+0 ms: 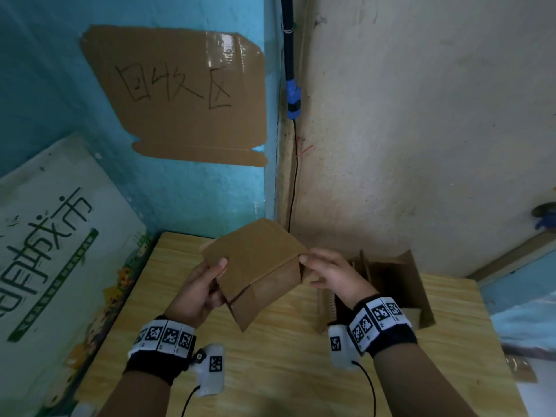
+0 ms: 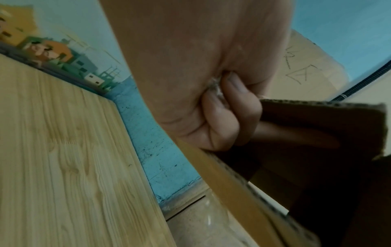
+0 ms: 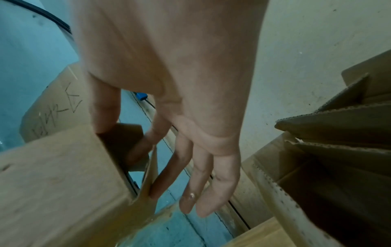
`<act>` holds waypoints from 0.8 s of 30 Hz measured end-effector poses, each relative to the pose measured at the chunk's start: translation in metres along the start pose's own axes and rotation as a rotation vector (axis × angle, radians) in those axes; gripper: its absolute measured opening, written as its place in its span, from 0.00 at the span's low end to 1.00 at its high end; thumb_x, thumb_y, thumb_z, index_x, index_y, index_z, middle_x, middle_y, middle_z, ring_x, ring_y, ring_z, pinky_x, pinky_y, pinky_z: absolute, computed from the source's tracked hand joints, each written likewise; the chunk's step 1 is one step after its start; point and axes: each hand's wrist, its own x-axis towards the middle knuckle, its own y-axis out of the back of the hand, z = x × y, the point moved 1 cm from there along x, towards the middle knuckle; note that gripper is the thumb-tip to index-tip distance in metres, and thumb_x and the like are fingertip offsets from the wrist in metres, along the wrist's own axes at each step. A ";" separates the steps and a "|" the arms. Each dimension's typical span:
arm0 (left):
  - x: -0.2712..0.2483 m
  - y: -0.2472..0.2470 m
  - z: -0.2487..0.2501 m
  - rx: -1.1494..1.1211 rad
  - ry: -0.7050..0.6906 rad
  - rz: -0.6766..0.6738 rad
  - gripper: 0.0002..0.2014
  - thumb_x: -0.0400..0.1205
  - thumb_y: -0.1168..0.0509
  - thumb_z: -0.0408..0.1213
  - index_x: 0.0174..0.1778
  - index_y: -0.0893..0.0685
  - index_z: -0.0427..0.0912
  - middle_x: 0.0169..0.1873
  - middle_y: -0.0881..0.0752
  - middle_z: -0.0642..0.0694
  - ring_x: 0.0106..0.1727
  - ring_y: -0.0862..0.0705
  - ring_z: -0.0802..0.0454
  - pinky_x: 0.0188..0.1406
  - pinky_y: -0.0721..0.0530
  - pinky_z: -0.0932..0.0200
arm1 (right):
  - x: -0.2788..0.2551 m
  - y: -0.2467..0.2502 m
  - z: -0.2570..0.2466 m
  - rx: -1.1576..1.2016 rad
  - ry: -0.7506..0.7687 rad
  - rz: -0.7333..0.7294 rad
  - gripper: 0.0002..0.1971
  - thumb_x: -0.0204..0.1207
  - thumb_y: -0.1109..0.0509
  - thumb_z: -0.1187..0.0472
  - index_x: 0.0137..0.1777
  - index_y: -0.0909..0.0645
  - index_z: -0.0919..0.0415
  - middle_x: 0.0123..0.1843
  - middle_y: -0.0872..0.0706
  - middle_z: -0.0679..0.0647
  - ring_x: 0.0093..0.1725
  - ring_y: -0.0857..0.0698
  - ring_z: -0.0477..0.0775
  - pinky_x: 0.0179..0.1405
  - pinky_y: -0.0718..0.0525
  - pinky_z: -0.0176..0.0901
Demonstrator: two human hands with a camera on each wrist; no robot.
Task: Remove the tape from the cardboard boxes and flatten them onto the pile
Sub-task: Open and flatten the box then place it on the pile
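Note:
I hold a small brown cardboard box (image 1: 258, 260) tilted in the air above the wooden table (image 1: 270, 371). My left hand (image 1: 218, 272) grips its left side, thumb on the top panel and fingers curled under it. In the left wrist view the curled fingers (image 2: 228, 107) clamp the box's open edge (image 2: 317, 133). My right hand (image 1: 304, 266) is at the box's right corner. In the right wrist view, thumb and forefinger (image 3: 127, 133) pinch a brown end piece there. A translucent strip of tape (image 3: 150, 175) runs from it down to the box (image 3: 52, 175).
A larger open cardboard box (image 1: 400, 284) holding upright flattened cardboard stands on the table at the right, under my right wrist. A cardboard sign (image 1: 180, 94) hangs on the blue wall. A printed board (image 1: 54, 236) leans at the left. A thin cable (image 1: 293, 176) runs down the corner.

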 end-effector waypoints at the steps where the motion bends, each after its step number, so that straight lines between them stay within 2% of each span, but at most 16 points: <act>1: -0.001 0.001 0.000 0.009 0.004 0.000 0.10 0.88 0.40 0.40 0.56 0.18 0.39 0.23 0.18 0.52 0.17 0.29 0.61 0.15 0.36 0.69 | 0.003 0.001 0.005 0.016 -0.011 0.017 0.37 0.64 0.22 0.31 0.70 0.16 0.51 0.66 0.12 0.52 0.65 0.13 0.52 0.71 0.16 0.61; 2: -0.001 0.003 0.000 0.017 0.003 -0.009 0.12 0.88 0.39 0.42 0.60 0.17 0.39 0.27 0.15 0.51 0.22 0.25 0.60 0.19 0.35 0.67 | 0.002 -0.001 0.004 0.035 -0.028 0.027 0.36 0.65 0.21 0.31 0.68 0.16 0.51 0.66 0.13 0.53 0.65 0.13 0.53 0.71 0.16 0.60; 4: -0.001 0.005 0.000 0.052 0.000 -0.029 0.18 0.85 0.37 0.46 0.67 0.18 0.39 0.29 0.18 0.49 0.25 0.29 0.57 0.23 0.42 0.61 | 0.003 -0.002 0.007 0.030 -0.047 0.014 0.33 0.68 0.22 0.31 0.67 0.16 0.49 0.67 0.13 0.51 0.65 0.13 0.51 0.73 0.17 0.60; 8: -0.001 0.002 -0.001 0.061 0.082 -0.066 0.15 0.89 0.42 0.41 0.60 0.17 0.34 0.21 0.27 0.48 0.15 0.36 0.59 0.15 0.43 0.66 | -0.006 -0.008 0.002 -0.075 -0.075 -0.143 0.28 0.70 0.18 0.41 0.69 0.20 0.43 0.68 0.13 0.44 0.69 0.16 0.48 0.76 0.21 0.54; 10: -0.003 0.000 -0.001 0.025 0.107 -0.073 0.15 0.89 0.42 0.39 0.59 0.17 0.30 0.18 0.27 0.48 0.12 0.36 0.58 0.14 0.43 0.66 | -0.010 -0.013 -0.002 -0.087 -0.099 -0.195 0.31 0.68 0.16 0.42 0.68 0.24 0.41 0.70 0.14 0.46 0.71 0.17 0.50 0.75 0.20 0.52; 12: -0.002 0.000 0.001 0.018 0.101 -0.042 0.15 0.87 0.40 0.39 0.58 0.18 0.29 0.18 0.21 0.46 0.14 0.28 0.55 0.16 0.37 0.66 | -0.012 -0.016 -0.003 -0.080 -0.084 -0.220 0.27 0.69 0.16 0.44 0.64 0.24 0.39 0.68 0.14 0.45 0.70 0.17 0.49 0.74 0.19 0.51; 13: -0.001 -0.001 0.003 0.011 0.086 -0.022 0.15 0.86 0.38 0.39 0.60 0.17 0.31 0.24 0.14 0.42 0.22 0.19 0.50 0.22 0.28 0.64 | -0.014 -0.018 -0.006 -0.078 -0.078 -0.222 0.23 0.71 0.17 0.47 0.60 0.25 0.38 0.64 0.14 0.43 0.69 0.17 0.49 0.73 0.18 0.49; 14: -0.001 -0.002 0.004 -0.005 0.064 0.000 0.15 0.86 0.38 0.39 0.63 0.16 0.32 0.37 0.09 0.37 0.35 0.12 0.44 0.32 0.20 0.59 | -0.014 -0.018 -0.005 -0.071 -0.070 -0.237 0.20 0.73 0.18 0.50 0.57 0.25 0.37 0.61 0.14 0.41 0.67 0.17 0.48 0.71 0.17 0.48; 15: 0.000 -0.002 0.005 -0.024 0.041 0.021 0.15 0.87 0.39 0.38 0.65 0.16 0.34 0.48 0.08 0.35 0.47 0.10 0.40 0.42 0.15 0.55 | -0.015 -0.018 -0.006 -0.063 -0.057 -0.247 0.19 0.74 0.18 0.52 0.57 0.25 0.37 0.60 0.14 0.41 0.66 0.16 0.48 0.71 0.16 0.48; 16: -0.001 -0.003 0.006 -0.034 0.015 0.030 0.14 0.88 0.40 0.37 0.65 0.15 0.36 0.53 0.09 0.34 0.52 0.10 0.40 0.46 0.13 0.53 | -0.014 -0.017 -0.005 -0.068 -0.041 -0.252 0.19 0.74 0.18 0.54 0.58 0.23 0.38 0.61 0.13 0.42 0.66 0.15 0.48 0.71 0.16 0.50; 18: -0.001 -0.004 0.004 -0.046 -0.012 0.056 0.13 0.88 0.40 0.35 0.63 0.15 0.35 0.51 0.08 0.36 0.48 0.08 0.44 0.43 0.12 0.53 | -0.014 -0.016 -0.006 -0.089 -0.002 -0.249 0.22 0.72 0.16 0.55 0.63 0.19 0.41 0.63 0.10 0.46 0.65 0.13 0.47 0.70 0.14 0.52; 20: -0.002 -0.004 0.002 -0.061 -0.009 0.096 0.13 0.88 0.40 0.34 0.63 0.17 0.31 0.48 0.07 0.37 0.45 0.08 0.45 0.43 0.12 0.51 | -0.012 -0.016 -0.006 -0.137 0.044 -0.242 0.26 0.68 0.13 0.57 0.65 0.16 0.44 0.62 0.08 0.45 0.64 0.11 0.44 0.69 0.14 0.49; 22: -0.001 -0.005 -0.001 -0.076 -0.002 0.126 0.15 0.88 0.39 0.35 0.66 0.18 0.30 0.52 0.08 0.34 0.49 0.10 0.41 0.50 0.13 0.47 | -0.010 -0.017 -0.002 -0.172 0.111 -0.219 0.29 0.65 0.11 0.58 0.66 0.14 0.46 0.61 0.07 0.42 0.64 0.12 0.40 0.70 0.16 0.45; 24: 0.001 -0.006 -0.001 -0.065 0.009 0.156 0.15 0.88 0.38 0.37 0.65 0.17 0.31 0.55 0.10 0.33 0.51 0.11 0.39 0.49 0.13 0.47 | -0.008 -0.018 0.003 -0.175 0.150 -0.188 0.29 0.63 0.10 0.58 0.65 0.13 0.48 0.61 0.07 0.43 0.63 0.11 0.39 0.69 0.15 0.45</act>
